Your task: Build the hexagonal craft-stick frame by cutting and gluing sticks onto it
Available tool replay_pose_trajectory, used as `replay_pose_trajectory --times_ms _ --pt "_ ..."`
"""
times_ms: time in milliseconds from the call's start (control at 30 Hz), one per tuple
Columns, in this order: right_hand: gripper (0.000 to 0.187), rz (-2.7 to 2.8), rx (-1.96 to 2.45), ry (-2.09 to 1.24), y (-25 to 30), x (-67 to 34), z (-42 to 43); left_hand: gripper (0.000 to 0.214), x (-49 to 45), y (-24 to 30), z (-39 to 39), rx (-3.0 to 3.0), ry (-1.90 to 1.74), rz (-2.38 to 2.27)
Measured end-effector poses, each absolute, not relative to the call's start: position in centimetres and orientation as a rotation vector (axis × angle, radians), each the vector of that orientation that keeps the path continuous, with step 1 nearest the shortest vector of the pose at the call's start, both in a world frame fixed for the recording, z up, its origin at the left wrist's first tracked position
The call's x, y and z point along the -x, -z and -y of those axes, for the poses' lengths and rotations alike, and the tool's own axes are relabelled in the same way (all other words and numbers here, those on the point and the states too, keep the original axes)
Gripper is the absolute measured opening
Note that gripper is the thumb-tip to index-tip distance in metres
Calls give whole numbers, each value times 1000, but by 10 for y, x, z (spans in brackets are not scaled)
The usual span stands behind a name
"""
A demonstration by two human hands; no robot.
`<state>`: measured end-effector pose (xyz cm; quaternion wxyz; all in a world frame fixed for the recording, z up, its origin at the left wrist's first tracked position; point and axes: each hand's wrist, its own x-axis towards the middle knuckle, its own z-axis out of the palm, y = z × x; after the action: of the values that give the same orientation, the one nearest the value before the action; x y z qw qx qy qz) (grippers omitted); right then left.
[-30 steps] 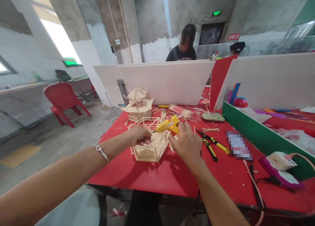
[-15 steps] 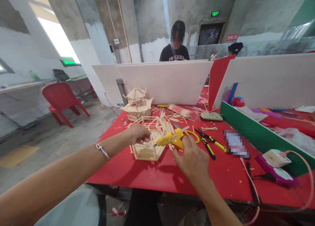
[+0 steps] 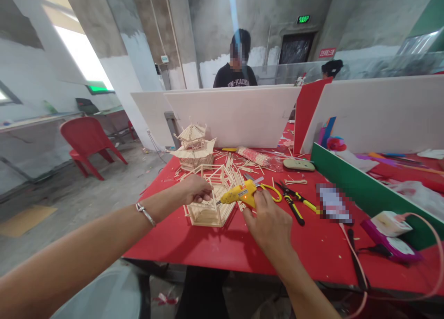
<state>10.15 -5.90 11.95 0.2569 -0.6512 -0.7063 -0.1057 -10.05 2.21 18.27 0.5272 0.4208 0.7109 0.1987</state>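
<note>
My right hand (image 3: 272, 217) is wrapped round the handle of a yellow hot glue gun (image 3: 239, 195), whose nozzle points left at a post of the open stick frame (image 3: 208, 219). My left hand (image 3: 197, 189) is closed in a pinch on a thin wooden stick (image 3: 213, 197) standing at the frame's near side. The nozzle is close to the foot of that stick; whether they touch I cannot tell. Behind the frame stands a finished-looking stick pagoda (image 3: 194, 147) with two roof tiers.
Loose wooden sticks (image 3: 237, 180) lie behind the glue gun, near a packet of sticks (image 3: 255, 157). To the right are yellow-handled scissors (image 3: 272, 191), pliers (image 3: 293, 208), a phone (image 3: 333, 203) and a power strip (image 3: 391, 240). White boards (image 3: 229, 117) close the table's back; a person (image 3: 236, 73) is behind them.
The glue gun and my right hand have shifted very slightly. My left hand stays in place at the frame. The person behind the boards has moved to the left.
</note>
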Motion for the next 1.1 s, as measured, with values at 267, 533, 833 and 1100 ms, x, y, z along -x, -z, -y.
replay_pose_trajectory --times_ms 267,533,833,1100 --pt "24 1902 1735 300 -116 -105 61 19 101 -182 -24 -1001 -472 -1699" --pt "27 1861 1753 272 -114 -107 63 21 101 -181 -24 -998 -485 -1708" --pt "57 1707 1789 -262 -83 -134 65 18 101 -180 -23 -1011 -492 -1703" --pt "56 1783 1868 -772 -18 -182 86 18 102 -179 -24 -1045 -476 -1710"
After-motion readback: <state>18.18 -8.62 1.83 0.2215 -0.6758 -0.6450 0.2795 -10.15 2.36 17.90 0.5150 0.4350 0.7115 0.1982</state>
